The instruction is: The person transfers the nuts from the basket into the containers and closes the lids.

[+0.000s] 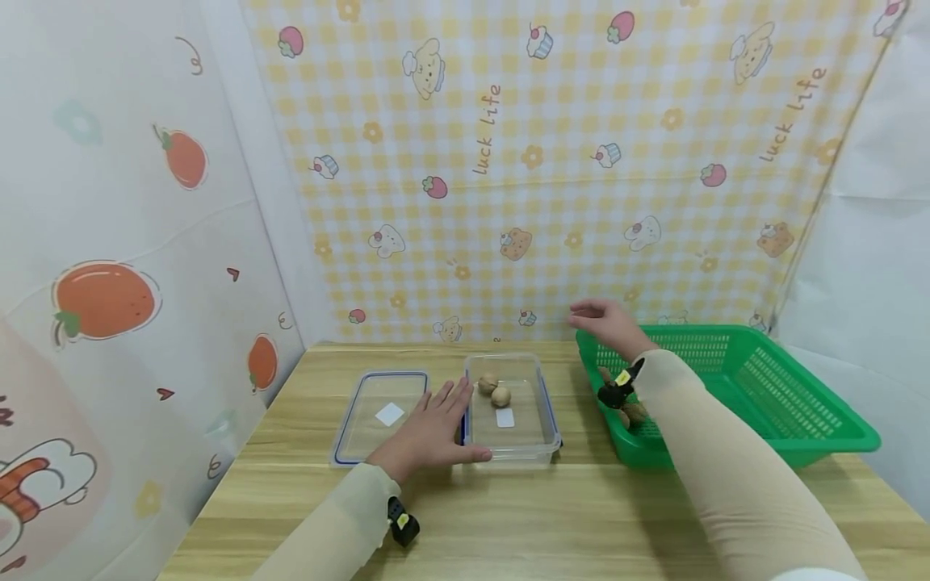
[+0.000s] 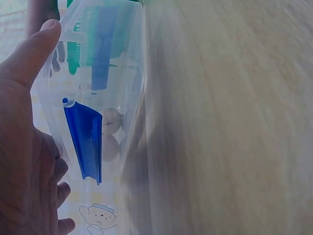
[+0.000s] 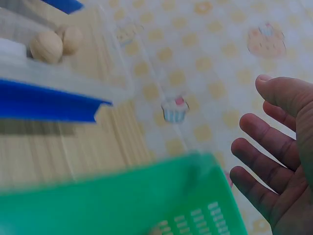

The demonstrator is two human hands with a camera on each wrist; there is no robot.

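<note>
My left hand [image 1: 432, 432] rests along the left rim of a clear plastic box [image 1: 523, 448], fingers spread and thumb at its front corner. Inside the box two walnuts [image 1: 500, 396] lie by the left wall, near a white label [image 1: 504, 417]. The left wrist view shows a blue side latch [image 2: 87, 142] of the box hanging below the thumb. My right hand [image 1: 606, 323] is raised above the far left corner of a green basket [image 1: 821, 445], fingers loosely bent with nothing in them. More walnuts [image 1: 634, 414] sit in the basket, partly hidden by the right wrist.
A clear lid [image 1: 356, 428] with a blue seal and a white label lies flat left of the box. Behind the wooden table [image 1: 508, 524] hangs a checked cloth [image 1: 508, 202], and a printed sheet [image 1: 145, 226] stands along the left side.
</note>
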